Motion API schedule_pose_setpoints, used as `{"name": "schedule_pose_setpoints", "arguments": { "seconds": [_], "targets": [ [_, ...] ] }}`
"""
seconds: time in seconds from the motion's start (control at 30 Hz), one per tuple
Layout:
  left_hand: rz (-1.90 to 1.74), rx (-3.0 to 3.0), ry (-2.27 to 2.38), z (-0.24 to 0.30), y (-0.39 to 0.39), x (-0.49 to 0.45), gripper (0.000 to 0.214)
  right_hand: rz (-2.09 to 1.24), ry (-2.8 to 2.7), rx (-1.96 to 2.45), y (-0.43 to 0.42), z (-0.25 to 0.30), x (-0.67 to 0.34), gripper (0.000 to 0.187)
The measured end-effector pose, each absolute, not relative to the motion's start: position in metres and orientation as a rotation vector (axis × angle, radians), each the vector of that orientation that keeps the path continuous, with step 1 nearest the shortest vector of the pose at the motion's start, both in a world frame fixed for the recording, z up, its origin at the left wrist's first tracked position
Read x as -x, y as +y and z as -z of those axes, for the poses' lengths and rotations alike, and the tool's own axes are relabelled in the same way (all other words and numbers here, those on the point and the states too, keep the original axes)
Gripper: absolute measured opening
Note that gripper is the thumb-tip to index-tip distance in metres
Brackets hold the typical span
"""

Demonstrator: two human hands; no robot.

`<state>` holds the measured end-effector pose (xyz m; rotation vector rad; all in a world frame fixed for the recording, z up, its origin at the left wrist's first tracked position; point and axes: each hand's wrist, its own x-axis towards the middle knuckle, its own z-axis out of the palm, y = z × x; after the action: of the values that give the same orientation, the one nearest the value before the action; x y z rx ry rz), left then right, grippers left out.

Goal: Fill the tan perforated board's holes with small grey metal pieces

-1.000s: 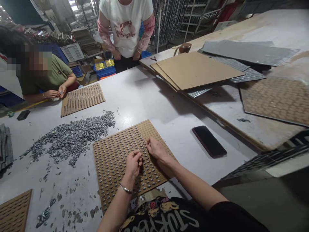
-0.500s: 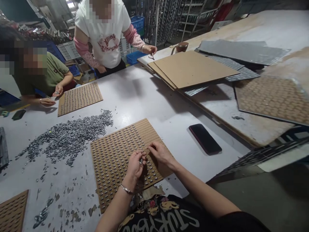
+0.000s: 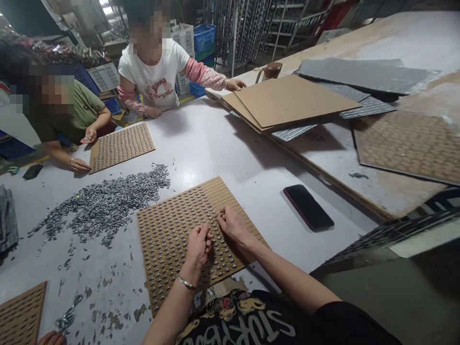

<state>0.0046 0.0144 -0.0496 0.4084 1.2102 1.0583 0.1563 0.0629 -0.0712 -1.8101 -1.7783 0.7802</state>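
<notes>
The left hand (image 3: 199,245) rests on the slotted brown board (image 3: 172,230) with its fingers curled into a loose fist; whether it holds any of the small pieces inside cannot be told. A thin bracelet (image 3: 186,282) sits on that wrist. Just beside it, the right hand (image 3: 232,223) lies on the same board, fingertips drawn together and pressed to a slot near the board's right part — what, if anything, is pinched there is too small to see.

The board lies flat on the pale surface (image 3: 223,153) directly in front of the person, most of its slots already filled with small dark metal pieces (the strip along its far right edge looks bare). To its left a loose heap of grey metal pieces (image 3: 104,201) spreads over the surface, touching nothing of the board. A dark phone (image 3: 308,207) lies face down to the right, apart from the board.

Across the surface, two other people lean at a second slotted board (image 3: 122,145). Plain brown sheets (image 3: 287,100) are stacked further right.
</notes>
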Motion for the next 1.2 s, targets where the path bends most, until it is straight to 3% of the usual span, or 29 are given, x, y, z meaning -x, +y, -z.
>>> {"name": "schedule_pose_setpoints", "arguments": {
  "seconds": [0.2,0.37,0.53,0.7,0.9,1.1,1.2],
  "targets": [
    [-1.069,-0.339,1.036,0.037,0.012,-0.008,0.053,-0.995,-1.786,1.355,0.038,0.038,-0.171,0.017],
    [-0.967,-0.353,0.973,0.036,0.011,-0.017,0.046,-1.077,-1.782,1.259,0.023,0.027,-0.176,0.014],
    [-0.883,-0.372,0.998,0.04,0.009,-0.02,0.045,-1.056,-1.911,1.344,0.032,0.038,-0.184,0.014],
    [-1.033,-0.24,1.076,0.037,0.015,-0.009,0.028,-0.831,-1.943,1.758,0.049,0.048,-0.178,0.018],
    [-1.028,-0.224,1.066,0.034,0.013,0.002,0.03,-0.767,-1.951,1.947,0.053,0.057,-0.16,0.021],
    [-1.014,-0.228,1.016,0.034,0.006,-0.001,0.026,-0.734,-1.936,1.973,0.051,0.051,-0.161,0.014],
    [-1.0,-0.261,1.0,0.036,0.004,-0.004,0.033,-0.734,-1.92,1.72,0.041,0.038,-0.165,0.015]
  ]
}}
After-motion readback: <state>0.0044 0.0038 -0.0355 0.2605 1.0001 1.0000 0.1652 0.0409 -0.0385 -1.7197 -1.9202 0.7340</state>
